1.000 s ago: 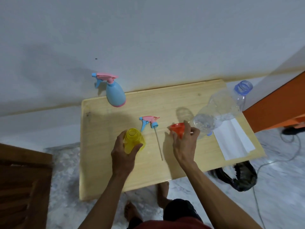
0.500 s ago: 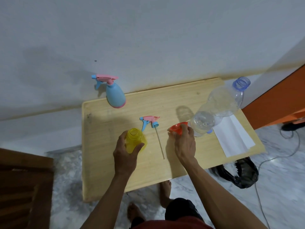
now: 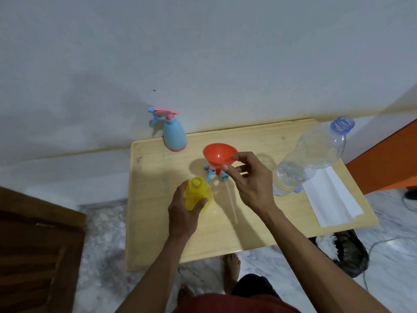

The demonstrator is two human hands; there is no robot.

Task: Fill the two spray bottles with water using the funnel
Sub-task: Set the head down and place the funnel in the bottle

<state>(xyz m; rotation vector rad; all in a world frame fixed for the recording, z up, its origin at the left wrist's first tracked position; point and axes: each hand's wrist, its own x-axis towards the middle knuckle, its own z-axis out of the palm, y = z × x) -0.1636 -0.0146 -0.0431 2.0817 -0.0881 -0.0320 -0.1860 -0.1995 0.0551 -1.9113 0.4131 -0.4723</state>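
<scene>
My left hand (image 3: 183,211) grips an open yellow spray bottle (image 3: 198,192) standing on the wooden table (image 3: 225,233). My right hand (image 3: 250,181) pinches the rim of an orange funnel (image 3: 219,155) and holds it in the air, up and to the right of the yellow bottle's mouth. The bottle's pink and blue spray head (image 3: 212,173) with its long white tube lies on the table, partly hidden behind the funnel. A blue spray bottle (image 3: 173,136) with its pink trigger on stands at the table's far edge. A large clear water bottle (image 3: 313,154), uncapped, stands at the right.
A white folded paper (image 3: 331,199) lies on the table's right side. A white wall rises right behind the table. An orange panel (image 3: 388,159) is at the far right, a dark wooden piece (image 3: 33,245) at the left, a black bag (image 3: 347,251) and a cable on the marble floor.
My right hand has lifted the orange funnel off the table and carried it up and to the left, toward the yellow bottle. My left hand keeps its grip on the yellow bottle.
</scene>
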